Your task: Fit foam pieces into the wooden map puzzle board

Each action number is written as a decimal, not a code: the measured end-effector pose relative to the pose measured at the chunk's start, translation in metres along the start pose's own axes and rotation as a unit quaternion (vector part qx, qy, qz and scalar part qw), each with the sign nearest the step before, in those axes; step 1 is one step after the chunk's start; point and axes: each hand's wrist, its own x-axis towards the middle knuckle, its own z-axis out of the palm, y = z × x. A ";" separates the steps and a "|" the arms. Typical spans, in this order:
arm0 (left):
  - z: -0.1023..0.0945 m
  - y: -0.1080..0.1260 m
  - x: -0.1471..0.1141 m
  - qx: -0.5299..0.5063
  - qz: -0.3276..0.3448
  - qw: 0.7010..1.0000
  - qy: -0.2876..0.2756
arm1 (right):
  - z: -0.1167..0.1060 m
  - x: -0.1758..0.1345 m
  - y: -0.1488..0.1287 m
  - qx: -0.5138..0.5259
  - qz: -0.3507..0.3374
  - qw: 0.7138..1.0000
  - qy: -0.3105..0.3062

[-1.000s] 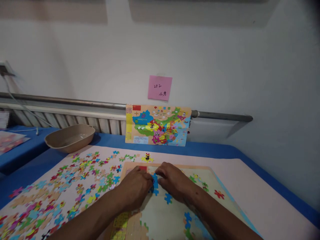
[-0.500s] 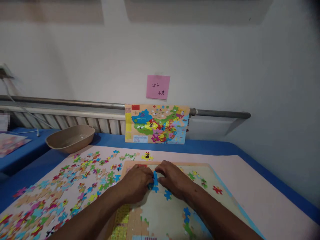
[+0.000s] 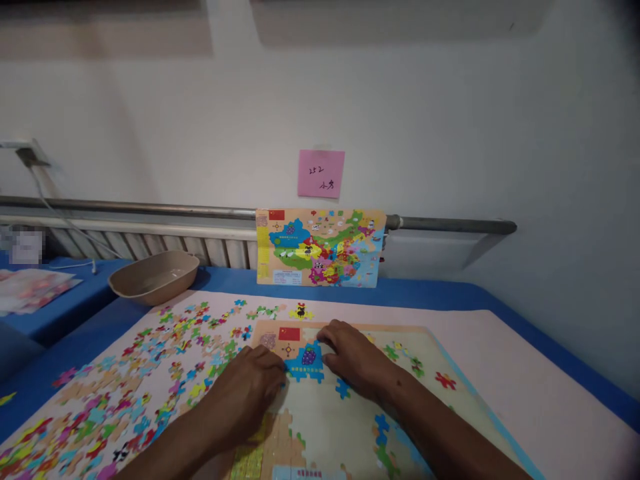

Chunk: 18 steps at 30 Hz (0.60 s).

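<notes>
My left hand [image 3: 257, 387] is over the left part of a puzzle board [image 3: 345, 417], its fingers curled together; whatever may lie under its fingertips is hidden. Just right of it lies a joined blue puzzle section [image 3: 309, 357] with purple grapes. At that section's right edge is my right hand [image 3: 353, 357], thumb and index finger apart, the tips close to or touching the blue edge. Above the section are a joined red flag [image 3: 289, 334] and a compass mark [image 3: 289, 349]. A loose blue piece [image 3: 343, 388] lies below my right hand.
Many loose puzzle pieces [image 3: 100, 413] spread over the pink sheet on the left. A beige basin [image 3: 155, 277] stands behind them. A printed map [image 3: 320, 247] leans at the back, below a pink note [image 3: 321, 173]. A red piece [image 3: 445, 381] lies on the board's right side.
My left hand has drawn back left and toward me, uncovering the grapes, flag and compass mark. My right hand stays beside the blue section. The view has shifted slightly left.
</notes>
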 end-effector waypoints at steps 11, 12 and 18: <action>0.013 0.005 0.002 0.000 -0.022 1.000 -0.022 | -0.008 -0.004 -0.010 0.001 0.012 1.000 -0.009; 0.012 0.004 0.002 -0.014 -0.022 1.000 -0.015 | -0.008 -0.004 -0.009 0.001 0.013 1.000 -0.009; -0.015 0.003 -0.014 -0.045 -0.017 0.989 0.142 | -0.010 -0.007 -0.012 0.001 0.009 1.000 -0.015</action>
